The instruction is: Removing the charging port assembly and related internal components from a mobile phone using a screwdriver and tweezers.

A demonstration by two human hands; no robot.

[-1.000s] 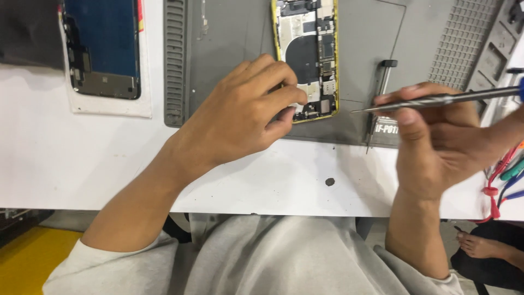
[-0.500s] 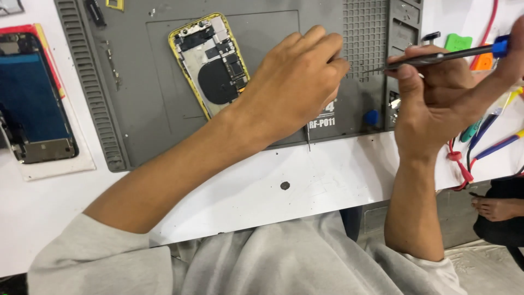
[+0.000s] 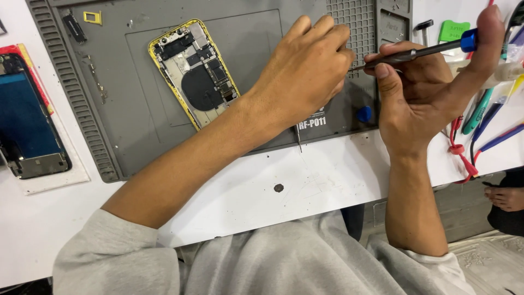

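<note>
Head view: nearest, grey sleeves lead over the white table [image 3: 305,186] to both hands. Left hand [image 3: 305,71] rests curled on the grey mat [image 3: 136,109], fingers closed near the screwdriver tip; whether it pinches anything cannot be told. Right hand [image 3: 420,93] grips a black screwdriver [image 3: 420,52], blue-capped. Further left lies the opened yellow phone [image 3: 194,71]; its screen [image 3: 27,123] lies off the mat.

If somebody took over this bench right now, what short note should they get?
Right hand grips a thin screwdriver, tip pointing at the left hand.
Left hand is curled over the grey mat; what it pinches is hidden.
Opened yellow phone lies on the mat, insides exposed.
Detached screen lies left of the mat.
Done: screen off. Left: reassembly, not yet begun.
</note>
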